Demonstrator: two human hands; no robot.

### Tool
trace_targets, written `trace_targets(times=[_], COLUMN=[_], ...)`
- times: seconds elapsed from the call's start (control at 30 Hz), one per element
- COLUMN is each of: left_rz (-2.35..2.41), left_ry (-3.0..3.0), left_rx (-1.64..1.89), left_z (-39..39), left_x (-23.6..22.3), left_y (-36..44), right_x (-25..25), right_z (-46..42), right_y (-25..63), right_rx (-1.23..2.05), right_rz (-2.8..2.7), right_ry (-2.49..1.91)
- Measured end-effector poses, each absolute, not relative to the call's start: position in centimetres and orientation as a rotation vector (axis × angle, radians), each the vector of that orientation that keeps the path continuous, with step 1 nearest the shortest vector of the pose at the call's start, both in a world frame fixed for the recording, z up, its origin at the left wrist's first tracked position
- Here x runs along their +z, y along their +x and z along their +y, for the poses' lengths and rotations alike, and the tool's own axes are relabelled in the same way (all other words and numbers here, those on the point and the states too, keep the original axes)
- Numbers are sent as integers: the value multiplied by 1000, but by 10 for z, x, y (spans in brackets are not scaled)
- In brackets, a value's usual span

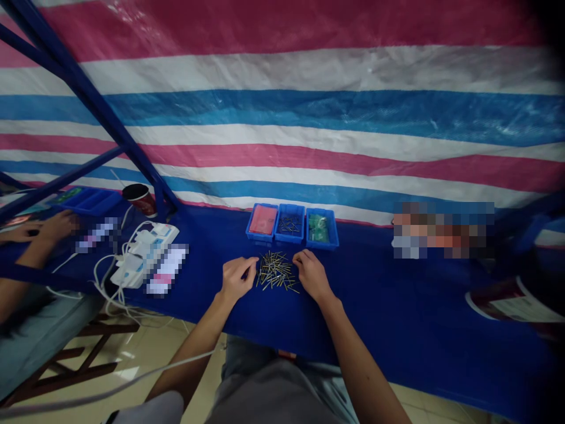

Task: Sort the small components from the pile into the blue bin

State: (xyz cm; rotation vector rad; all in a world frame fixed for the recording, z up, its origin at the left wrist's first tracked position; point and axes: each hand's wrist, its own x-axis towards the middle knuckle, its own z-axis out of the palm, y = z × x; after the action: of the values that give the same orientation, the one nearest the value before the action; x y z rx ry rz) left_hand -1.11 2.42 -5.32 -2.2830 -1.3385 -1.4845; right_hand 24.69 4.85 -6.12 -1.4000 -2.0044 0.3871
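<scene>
A loose pile of thin metal sticks [276,271], gold and dark in colour, lies on the blue tabletop; their exact kind is too small to tell. At its left edge is my left hand [237,278], thumb and forefinger pinched together. My right hand [311,273] rests by the pile's right edge with its fingers curled inward. Whatever either hand may hold is hidden or too small to see. Just behind the pile stand three small blue bins: one with pink packets [263,220], one with dark thin pieces [289,224], one with green packets [318,228].
On the left are a white power strip [148,256] with cables, a blurred phone [168,270] and a dark cup [139,199]. Further left, a co-worker's hands [57,225] are near a blue tray [90,201]. A red cup [516,299] is at right. Blue frame bars rise at left.
</scene>
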Motion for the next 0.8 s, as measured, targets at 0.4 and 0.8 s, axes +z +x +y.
trace_targets(times=[0.4, 0.8], left_rz=[-1241, -1114], left_ry=[-2129, -2173], left_rx=[-1501, -1507], left_z=[-13, 37], left_x=[-48, -54], left_y=[-17, -7], right_x=[-59, -65], right_z=[48, 51], right_y=[245, 249], right_rx=[361, 516], right_rz=[-2036, -1842], right_ry=[-1395, -1354])
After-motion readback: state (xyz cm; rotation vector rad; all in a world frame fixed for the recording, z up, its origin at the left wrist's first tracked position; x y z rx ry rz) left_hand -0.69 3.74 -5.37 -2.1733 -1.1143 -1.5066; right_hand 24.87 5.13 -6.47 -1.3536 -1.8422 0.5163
